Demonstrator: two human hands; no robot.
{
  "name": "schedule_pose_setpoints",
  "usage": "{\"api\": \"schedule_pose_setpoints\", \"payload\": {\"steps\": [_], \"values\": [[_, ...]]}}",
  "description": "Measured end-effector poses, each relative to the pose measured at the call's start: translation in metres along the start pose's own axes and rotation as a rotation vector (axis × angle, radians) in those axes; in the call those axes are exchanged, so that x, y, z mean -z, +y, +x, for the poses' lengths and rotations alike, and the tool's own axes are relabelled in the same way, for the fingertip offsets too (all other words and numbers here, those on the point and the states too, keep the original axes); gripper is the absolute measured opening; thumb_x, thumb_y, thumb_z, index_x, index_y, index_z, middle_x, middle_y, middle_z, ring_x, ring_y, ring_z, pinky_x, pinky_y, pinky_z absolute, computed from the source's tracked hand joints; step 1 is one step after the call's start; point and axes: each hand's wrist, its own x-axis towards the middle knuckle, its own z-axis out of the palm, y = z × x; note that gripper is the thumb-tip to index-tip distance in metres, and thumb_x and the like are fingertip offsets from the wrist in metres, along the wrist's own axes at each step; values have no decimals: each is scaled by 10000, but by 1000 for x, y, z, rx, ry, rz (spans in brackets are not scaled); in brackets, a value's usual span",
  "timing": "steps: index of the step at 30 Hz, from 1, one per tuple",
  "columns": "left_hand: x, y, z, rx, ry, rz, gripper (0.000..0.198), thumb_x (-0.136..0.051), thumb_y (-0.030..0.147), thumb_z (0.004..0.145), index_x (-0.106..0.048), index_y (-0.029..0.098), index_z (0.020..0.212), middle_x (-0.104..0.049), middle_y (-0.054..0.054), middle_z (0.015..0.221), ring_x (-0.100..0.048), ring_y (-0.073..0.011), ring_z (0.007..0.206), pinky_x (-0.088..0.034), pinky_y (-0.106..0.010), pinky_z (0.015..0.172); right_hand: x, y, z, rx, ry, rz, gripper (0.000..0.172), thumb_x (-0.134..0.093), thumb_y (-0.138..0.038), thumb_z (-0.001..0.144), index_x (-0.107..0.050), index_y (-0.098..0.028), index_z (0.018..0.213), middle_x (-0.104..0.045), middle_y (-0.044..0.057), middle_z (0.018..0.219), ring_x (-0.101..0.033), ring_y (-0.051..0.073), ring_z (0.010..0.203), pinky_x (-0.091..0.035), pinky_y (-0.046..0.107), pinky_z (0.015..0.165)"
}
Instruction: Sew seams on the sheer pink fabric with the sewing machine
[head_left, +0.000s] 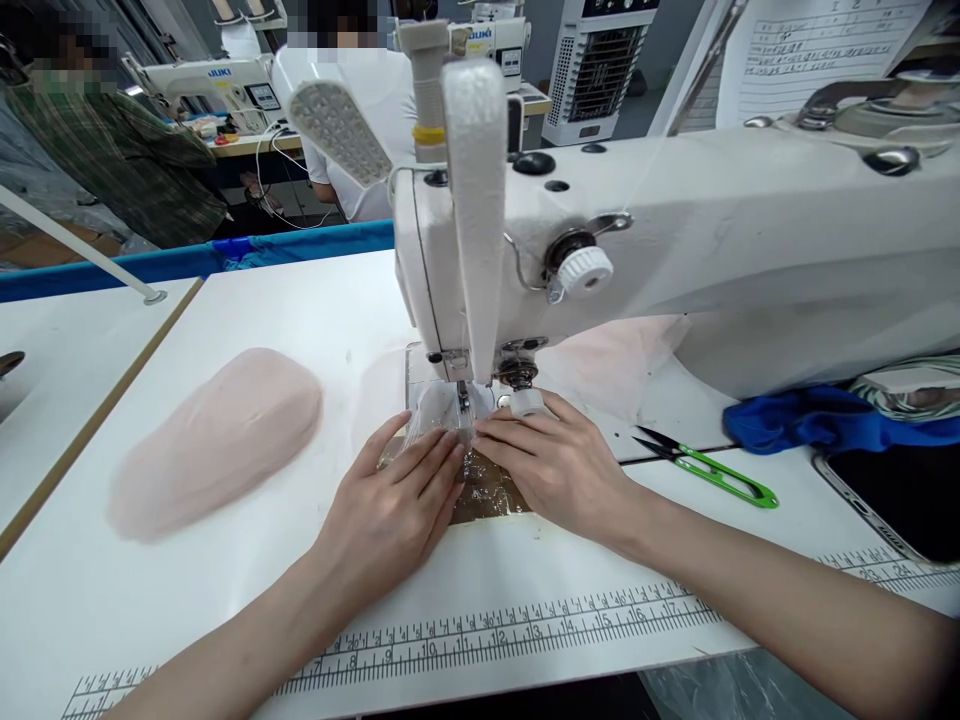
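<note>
A white sewing machine (645, 220) stands over the table, its presser foot (463, 398) low over a thin, see-through whitish piece of fabric (433, 408). My left hand (401, 500) lies with fingers stretched out on the fabric just left of the foot. From the right, my right hand (555, 460) rests flat, its fingertips beside the foot, near the left hand's fingertips. Beneath the hands is a brown patch covered with clear tape (491, 485). What lies right under the fingers is partly hidden.
Left lies a pale pink sheer piece (225, 440); another (619, 360) sits behind the needle area. Green thread snips (720, 475), a blue cloth (817, 418) and a phone (900, 500) are right. A printed ruler (465, 640) runs along the front. Two people work beyond.
</note>
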Motion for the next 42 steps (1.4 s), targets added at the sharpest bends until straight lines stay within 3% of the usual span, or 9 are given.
{"api": "schedule_pose_setpoints", "payload": {"steps": [7, 21, 35, 42], "values": [[-2, 1, 1, 14, -7, 21, 236, -516, 151, 913, -672, 107, 1085, -711, -88, 1097, -668, -207, 1038, -366, -459, 1080, -2, 1, 1, 16, 11, -4, 280, -497, -34, 873, -702, -161, 1017, -726, 12, 1067, -645, 156, 941, -430, 377, 985], [-7, -7, 4, 74, -12, 5, 271, -488, 163, 926, -660, 133, 1134, -704, -83, 1119, -661, -221, 1052, -288, -492, 1131, -6, 5, 8, 4, -14, -111, 337, -445, -30, 844, -706, -179, 997, -743, 3, 981, -629, 171, 813, -353, 416, 1041], [-14, -18, 11, 104, -45, 25, 291, -468, 211, 947, -630, 133, 1175, -684, -88, 1155, -641, -236, 1094, -274, -521, 1115, -6, 10, 12, -27, -110, -155, 363, -447, -45, 857, -688, -198, 1082, -740, 26, 976, -632, 209, 947, -316, 456, 1086], [-18, -23, 11, 123, -66, 34, 311, -458, 247, 956, -607, 143, 1209, -672, -66, 1192, -612, -234, 1135, -323, -498, 1082, -4, 12, 12, -45, -82, -156, 338, -456, -39, 832, -711, -190, 995, -746, 12, 962, -636, 192, 924, -316, 442, 1092]]}}
